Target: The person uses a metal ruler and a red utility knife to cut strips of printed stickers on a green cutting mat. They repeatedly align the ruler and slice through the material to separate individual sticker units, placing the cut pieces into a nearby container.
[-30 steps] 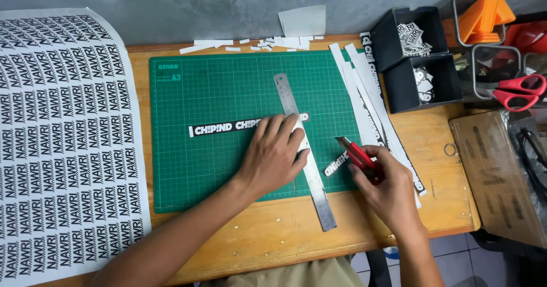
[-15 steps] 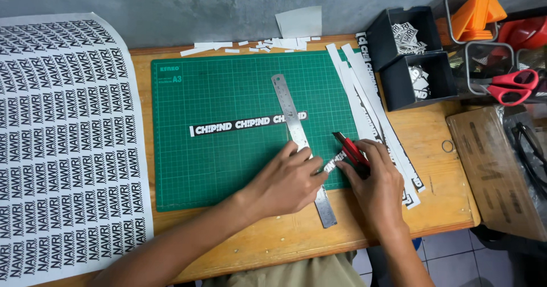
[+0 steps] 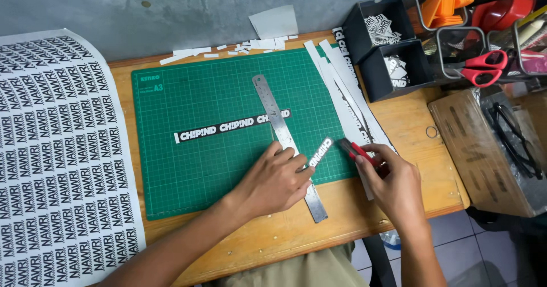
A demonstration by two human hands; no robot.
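On the green cutting mat (image 3: 199, 150), the left hand (image 3: 276, 179) lies spread and flat, fingers pinning the lower part of a steel ruler (image 3: 288, 142) that slants across the mat. Just right of the ruler, a small cut label piece (image 3: 320, 151) rests on the mat, and the right hand (image 3: 393, 181) is closed around a red utility knife (image 3: 356, 150). Left of the ruler, a long printed sticker strip (image 3: 228, 126) passes under it.

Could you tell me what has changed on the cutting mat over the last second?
The left hand slid down the steel ruler toward its near end and now touches the small cut-off sticker piece. The right hand keeps hold of the red cutter. The long sticker strip, green mat and ruler have barely shifted.
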